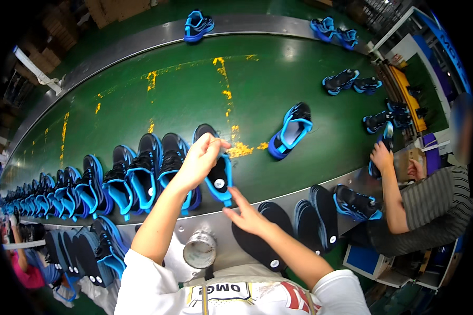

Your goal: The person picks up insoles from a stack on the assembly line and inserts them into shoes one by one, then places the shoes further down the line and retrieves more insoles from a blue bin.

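Beneath the curled fingers of the left hand [199, 159], whether pinching anything cannot be told, and beside the loosely spread fingers of the right hand [250, 217], a shoe [228, 181] sits where an uneven push could skew its insole [218, 173].

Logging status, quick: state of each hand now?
Left hand: curled closed over a black-and-blue sneaker; grip hidden.
Right hand: open beside the sneaker's heel.
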Tool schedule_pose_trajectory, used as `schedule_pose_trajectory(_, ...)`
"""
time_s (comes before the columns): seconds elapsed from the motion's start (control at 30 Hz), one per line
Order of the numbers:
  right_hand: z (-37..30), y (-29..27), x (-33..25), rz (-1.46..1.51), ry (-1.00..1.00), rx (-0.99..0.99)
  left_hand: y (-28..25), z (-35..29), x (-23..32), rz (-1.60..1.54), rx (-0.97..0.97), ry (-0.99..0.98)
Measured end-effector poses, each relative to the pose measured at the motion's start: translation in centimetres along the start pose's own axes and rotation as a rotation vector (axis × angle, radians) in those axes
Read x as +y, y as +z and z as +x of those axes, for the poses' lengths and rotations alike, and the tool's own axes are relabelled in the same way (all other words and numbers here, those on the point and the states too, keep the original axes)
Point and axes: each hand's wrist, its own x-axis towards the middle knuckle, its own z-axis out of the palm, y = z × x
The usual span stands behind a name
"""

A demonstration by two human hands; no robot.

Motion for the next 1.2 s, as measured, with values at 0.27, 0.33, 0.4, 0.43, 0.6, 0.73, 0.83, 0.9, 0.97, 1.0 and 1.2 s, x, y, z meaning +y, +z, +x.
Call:
schedule_pose_trajectory(0.27, -8.5, -3.5, 1.6, -0.509, -0.002, 0.252, 7.8, 9.2, -5.9, 0.65, -0.054, 0.133)
schedule_pose_trajectory(0.33, -11.8, -4.4, 2.3, -0.632, 0.078, 0.321, 10.2, 9.9, -6.6, 0.805, -0.186, 0.136)
schedule_pose_trajectory(0.4, -15.2, -5.2, 2.3, -0.707, 0.192, 0.294, 11.8, 9.9, -6.8, 1.094, -0.349, 0.197)
schedule_pose_trajectory(0.43, -16.3, -5.2, 2.1, -0.668, 0.31, 0.263, 12.1, 10.1, -7.7, 1.221, -0.372, 0.267)
schedule_pose_trajectory(0.6, -19.4, -4.4, 3.1, -0.504, 0.544, 0.296, 12.2, 11.5, -9.1, 1.401, -0.317, 0.382)
schedule_pose_trajectory(0.73, -19.1, -4.6, 3.6, -0.528, 0.531, 0.299, 12.1, 8.2, -8.8, 1.378, -0.305, 0.29)
schedule_pose_trajectory(0.83, -19.1, -4.6, 3.8, -0.561, 0.476, 0.307, 12.8, 4.5, -8.1, 1.162, -0.387, 0.003)
schedule_pose_trajectory(0.9, -19.2, -5.2, 3.6, -0.566, 0.441, 0.28, 12.4, 3.0, -8.0, 0.87, -0.475, -0.03)
schedule_pose_trajectory(0.97, -18.9, -6.5, 2.4, -0.486, 0.436, 0.326, 11.9, 1.4, -7.4, 0.704, -0.376, 0.05)
schedule_pose_trajectory(1.0, -18.8, -7.4, 1.8, -0.466, 0.441, 0.349, 11.5, 1.0, -7.1, 0.672, -0.288, 0.101)
schedule_pose_trajectory(1.2, -14.8, -16.0, 1.1, -0.443, 0.196, 0.645, 9.3, 3.2, -8.6, 1.232, 0.146, 0.524)
